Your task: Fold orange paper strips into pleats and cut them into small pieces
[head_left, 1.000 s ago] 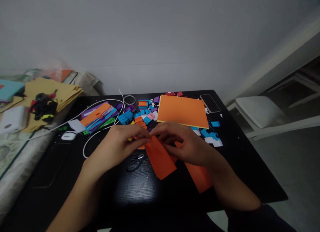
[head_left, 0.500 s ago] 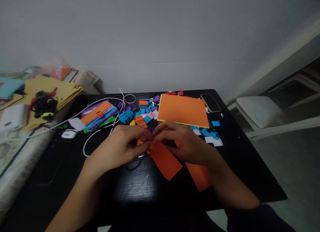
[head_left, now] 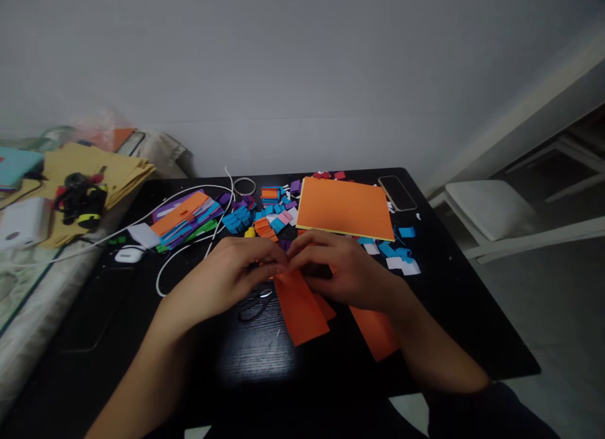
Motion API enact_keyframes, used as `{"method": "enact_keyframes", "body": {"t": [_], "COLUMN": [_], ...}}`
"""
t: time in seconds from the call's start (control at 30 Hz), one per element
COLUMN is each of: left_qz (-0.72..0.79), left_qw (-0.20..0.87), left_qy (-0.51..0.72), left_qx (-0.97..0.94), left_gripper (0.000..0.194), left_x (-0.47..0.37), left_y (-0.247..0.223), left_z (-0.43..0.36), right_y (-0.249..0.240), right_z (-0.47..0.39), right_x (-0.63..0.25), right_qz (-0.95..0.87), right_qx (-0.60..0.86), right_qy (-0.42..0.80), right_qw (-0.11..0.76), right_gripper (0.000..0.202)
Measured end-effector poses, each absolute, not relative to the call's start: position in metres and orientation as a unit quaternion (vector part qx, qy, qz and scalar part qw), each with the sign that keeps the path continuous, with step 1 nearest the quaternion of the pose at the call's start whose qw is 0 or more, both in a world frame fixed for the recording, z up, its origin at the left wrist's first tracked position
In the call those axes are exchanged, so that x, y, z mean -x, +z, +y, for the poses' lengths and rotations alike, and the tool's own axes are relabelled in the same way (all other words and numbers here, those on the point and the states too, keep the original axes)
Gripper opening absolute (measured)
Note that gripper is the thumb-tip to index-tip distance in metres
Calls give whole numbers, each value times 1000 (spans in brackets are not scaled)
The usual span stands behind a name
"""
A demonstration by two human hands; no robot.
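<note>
An orange paper strip point(head_left: 302, 310), flat, matt and straight-edged, hangs at a slant over the near middle of the table, its far end between the fingertips of both hands. The left hand point(head_left: 236, 269) pinches that end from the left; the right hand point(head_left: 347, 269) closes on it from the right with bent fingers. A second orange layer shows behind the strip's right edge, though in this dim view I cannot tell whether it is a fold or a separate piece.

Another orange strip point(head_left: 375, 335) lies to the right, partly covered by the right hand and wrist. Black-handled scissors point(head_left: 255, 305) lie just left of the held paper, partly hidden by the left hand. The table point(head_left: 255, 363) is black, with a fine grain that catches the light.

Beyond the hands, small folded blue pieces point(head_left: 237, 220) sit in a ribbed cluster, left of a smooth, rectangular orange sheet stack point(head_left: 345, 206) with a yellow lower edge. A phone point(head_left: 397, 193) lies at the far right. On the left, a thin white cable point(head_left: 163, 269) loops beside a fanned pile of coloured paper point(head_left: 186, 215) and a rounded white case point(head_left: 129, 255).
</note>
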State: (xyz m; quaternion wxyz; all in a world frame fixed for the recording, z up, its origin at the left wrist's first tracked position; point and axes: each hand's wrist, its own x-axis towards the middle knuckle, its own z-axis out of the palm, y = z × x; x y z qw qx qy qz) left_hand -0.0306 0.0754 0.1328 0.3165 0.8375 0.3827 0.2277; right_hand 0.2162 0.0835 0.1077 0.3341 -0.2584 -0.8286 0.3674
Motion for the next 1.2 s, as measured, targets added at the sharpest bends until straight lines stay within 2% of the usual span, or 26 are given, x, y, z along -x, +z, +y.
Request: {"method": "enact_keyframes", "body": {"t": [0.4, 0.7, 0.87, 0.97, 1.2], "left_qz": [401, 408, 381, 362, 345], "left_qw": [381, 428, 443, 425, 296], "left_qy": [293, 265, 246, 241, 284], "left_qx": [-780, -762, -774, -794, -844], "left_gripper": [11, 14, 7, 6, 8], "left_x": [24, 26, 30, 34, 35], "left_y": [135, 137, 136, 134, 138], "left_z": [72, 73, 75, 76, 69], "right_y": [107, 107, 107, 106, 107], "right_z": [86, 85, 84, 84, 81], "right_x": [-218, -216, -215, -213, -211], "right_qz": [-806, -818, -823, -814, -749], "right_qx": [239, 217, 208, 200, 226], "right_qy": [378, 350, 359, 377, 428], "right_qw": [387, 401, 387, 394, 452], "right_gripper": [19, 12, 9, 13, 14]}}
